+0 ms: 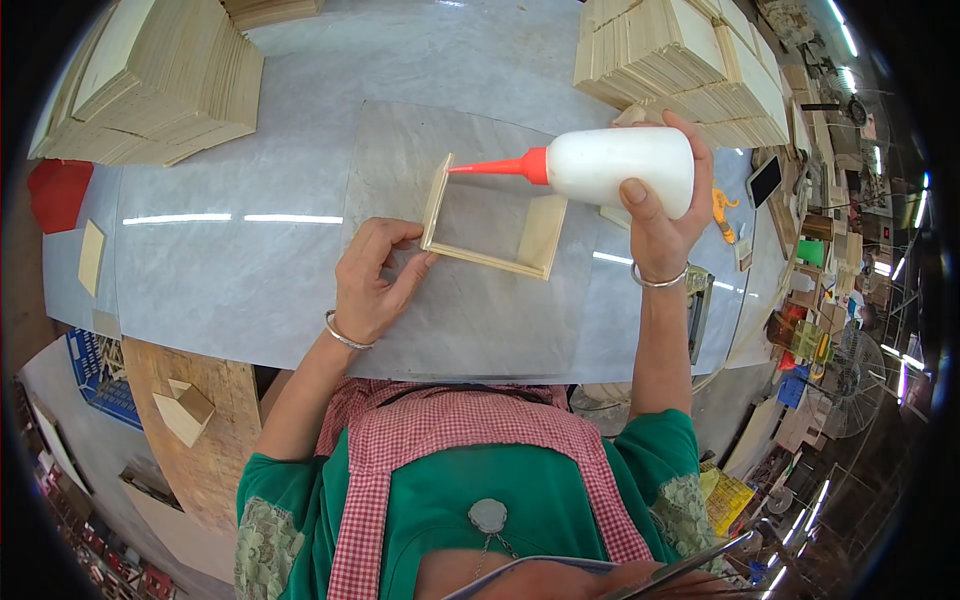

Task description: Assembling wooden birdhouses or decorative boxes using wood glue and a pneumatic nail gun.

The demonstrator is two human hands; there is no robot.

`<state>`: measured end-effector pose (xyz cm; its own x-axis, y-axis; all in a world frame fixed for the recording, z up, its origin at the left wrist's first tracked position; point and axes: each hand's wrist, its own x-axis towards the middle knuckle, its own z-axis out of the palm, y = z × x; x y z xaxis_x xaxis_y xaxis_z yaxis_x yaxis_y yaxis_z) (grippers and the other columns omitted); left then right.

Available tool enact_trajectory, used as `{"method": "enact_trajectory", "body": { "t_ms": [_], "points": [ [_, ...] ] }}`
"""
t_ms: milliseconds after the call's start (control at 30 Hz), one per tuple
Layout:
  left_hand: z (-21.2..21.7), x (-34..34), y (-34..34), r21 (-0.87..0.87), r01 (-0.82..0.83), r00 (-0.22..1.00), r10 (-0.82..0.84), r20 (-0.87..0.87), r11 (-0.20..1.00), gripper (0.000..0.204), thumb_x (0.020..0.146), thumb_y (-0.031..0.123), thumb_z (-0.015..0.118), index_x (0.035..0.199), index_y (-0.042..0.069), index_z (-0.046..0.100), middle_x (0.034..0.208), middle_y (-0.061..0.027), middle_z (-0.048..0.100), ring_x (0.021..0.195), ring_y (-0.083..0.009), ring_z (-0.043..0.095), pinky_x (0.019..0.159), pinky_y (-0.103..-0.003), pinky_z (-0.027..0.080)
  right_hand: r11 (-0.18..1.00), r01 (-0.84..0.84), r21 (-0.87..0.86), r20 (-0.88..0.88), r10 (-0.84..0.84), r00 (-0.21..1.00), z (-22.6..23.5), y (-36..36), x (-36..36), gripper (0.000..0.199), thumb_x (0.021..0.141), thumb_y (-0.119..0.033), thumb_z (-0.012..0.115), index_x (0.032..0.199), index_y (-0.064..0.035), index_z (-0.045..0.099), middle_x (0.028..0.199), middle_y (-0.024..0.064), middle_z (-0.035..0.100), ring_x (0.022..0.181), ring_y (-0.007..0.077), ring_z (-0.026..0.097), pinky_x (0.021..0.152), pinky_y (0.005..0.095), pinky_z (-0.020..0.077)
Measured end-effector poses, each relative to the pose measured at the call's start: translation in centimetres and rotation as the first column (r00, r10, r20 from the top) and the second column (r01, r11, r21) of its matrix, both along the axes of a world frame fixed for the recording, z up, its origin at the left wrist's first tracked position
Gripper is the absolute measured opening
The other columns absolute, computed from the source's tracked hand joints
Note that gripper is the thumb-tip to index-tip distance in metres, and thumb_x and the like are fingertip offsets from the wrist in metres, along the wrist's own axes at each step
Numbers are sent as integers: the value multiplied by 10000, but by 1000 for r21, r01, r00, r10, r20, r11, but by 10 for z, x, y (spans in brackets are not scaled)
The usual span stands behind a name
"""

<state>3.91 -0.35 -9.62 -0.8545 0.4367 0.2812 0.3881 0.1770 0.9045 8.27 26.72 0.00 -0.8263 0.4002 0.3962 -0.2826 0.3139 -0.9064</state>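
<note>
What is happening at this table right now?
A person is gluing a small wooden frame on a grey table. The right hand holds a white glue bottle on its side, with its orange nozzle pointing at the top of the frame's left wall. The left hand steadies the frame at its near left corner. The frame has three sides; the far side is open. Stacks of thin wooden pieces stand at the back of the table.

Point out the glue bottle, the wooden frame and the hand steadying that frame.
glue bottle (625, 165), head view, on the white body, right of the orange nozzle.
wooden frame (543, 236), head view, on its right side panel.
left hand (368, 285), head view, on the back of the hand.
</note>
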Motion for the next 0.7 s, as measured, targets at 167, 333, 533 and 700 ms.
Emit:
{"method": "enact_trajectory", "body": {
  "t_ms": [167,333,533,700],
  "points": [
    [1,-1,-2,-24,32,999,-32,-2,999,219,786,69,725,976,13,632,877,-56,613,713,-124,589,589,-221,480,996,-88,-22,3,88,996,1,-11,13,719,703,-159,808,1279,14,415,1070,131,581,990,265,628,849,354,520],
    [0,0,-2,-30,29,1000,-29,-9,999,216,786,68,727,971,12,631,869,-50,609,704,-114,583,587,-218,475,990,-143,-18,31,143,989,5,-21,26,739,692,-156,815,1280,25,407,1067,141,579,989,280,635,846,369,531],
    [1,0,0,-17,19,1000,-19,-23,1000,206,786,58,724,962,13,627,855,-35,603,685,-102,570,574,-212,462,987,-158,-22,33,159,987,10,-22,33,739,691,-150,815,1280,29,406,1062,144,576,988,283,635,842,369,532],
    [1,1,1,-1,-7,1000,7,12,1000,228,738,69,758,927,28,638,820,-62,615,676,-138,582,527,-233,438,992,-128,-1,49,128,991,11,-15,42,736,691,-163,817,1275,25,410,1064,142,576,990,272,633,835,359,530]
  ]
}}
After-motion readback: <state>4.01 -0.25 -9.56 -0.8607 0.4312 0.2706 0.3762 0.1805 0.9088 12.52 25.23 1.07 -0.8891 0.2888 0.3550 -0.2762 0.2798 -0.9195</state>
